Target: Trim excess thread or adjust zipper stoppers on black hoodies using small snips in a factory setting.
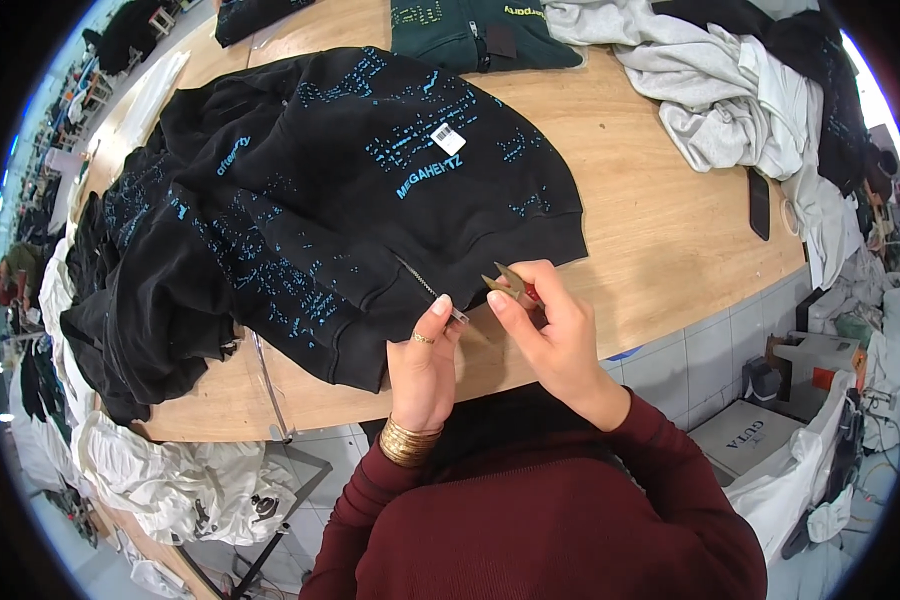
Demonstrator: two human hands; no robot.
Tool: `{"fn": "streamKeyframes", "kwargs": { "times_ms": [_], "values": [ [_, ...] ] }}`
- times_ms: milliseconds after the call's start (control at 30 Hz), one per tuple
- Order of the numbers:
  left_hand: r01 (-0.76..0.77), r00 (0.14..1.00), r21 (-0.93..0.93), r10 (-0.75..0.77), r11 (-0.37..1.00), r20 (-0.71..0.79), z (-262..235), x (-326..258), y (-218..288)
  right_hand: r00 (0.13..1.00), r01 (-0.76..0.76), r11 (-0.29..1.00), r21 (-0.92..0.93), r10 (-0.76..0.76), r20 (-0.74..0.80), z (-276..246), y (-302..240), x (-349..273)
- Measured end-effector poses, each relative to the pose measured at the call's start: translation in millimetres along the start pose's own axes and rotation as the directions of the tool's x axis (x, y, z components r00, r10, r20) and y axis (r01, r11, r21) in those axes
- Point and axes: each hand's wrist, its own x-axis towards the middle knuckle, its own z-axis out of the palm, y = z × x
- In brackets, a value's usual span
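Note:
A black zip-up sweatshirt point(300, 200) with blue printed dots and lettering lies spread across the table. My left hand point(425, 370), with a ring and gold bangles at the wrist, pinches the end of its metal zip point(417, 280) between thumb and fingers near the table's front edge. Just right of the zip, my right hand point(560, 330) is closed around thread snips point(503, 282). Their two brass-coloured pointed blades stand slightly apart and a bit of red handle shows between my fingers. The blades are close to the hem but do not seem to touch it.
Folded dark green garments point(480, 30) lie at the far edge. A heap of light grey fabric point(710, 90) and a black phone point(759, 203) are on the right. White cloth point(175, 480) hangs below the table's left front. A cardboard box point(740, 440) stands at lower right.

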Motion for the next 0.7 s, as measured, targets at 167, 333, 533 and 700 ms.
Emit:
{"fn": "streamKeyframes", "kwargs": {
  "times_ms": [167,333,533,700],
  "values": [
    [-0.043,0.999,0.053,0.042,0.998,0.025,1,1,1,0.989,0.118,0.992,-0.049,-0.114,0.09,5,1,1],
    [-0.158,0.987,0.178,0.161,0.971,-0.002,13,-7,6,0.993,-0.006,0.999,-0.05,0.012,0.119,-1,-6,2],
    [-0.134,0.991,0.311,0.126,0.941,0.045,-11,-8,11,0.977,0.149,0.974,-0.169,-0.119,0.177,-8,-1,6],
    [-0.039,0.999,0.389,0.047,0.92,-0.01,-6,-9,18,0.941,0.182,0.962,-0.206,-0.109,0.319,-13,1,11]
  ]
}}
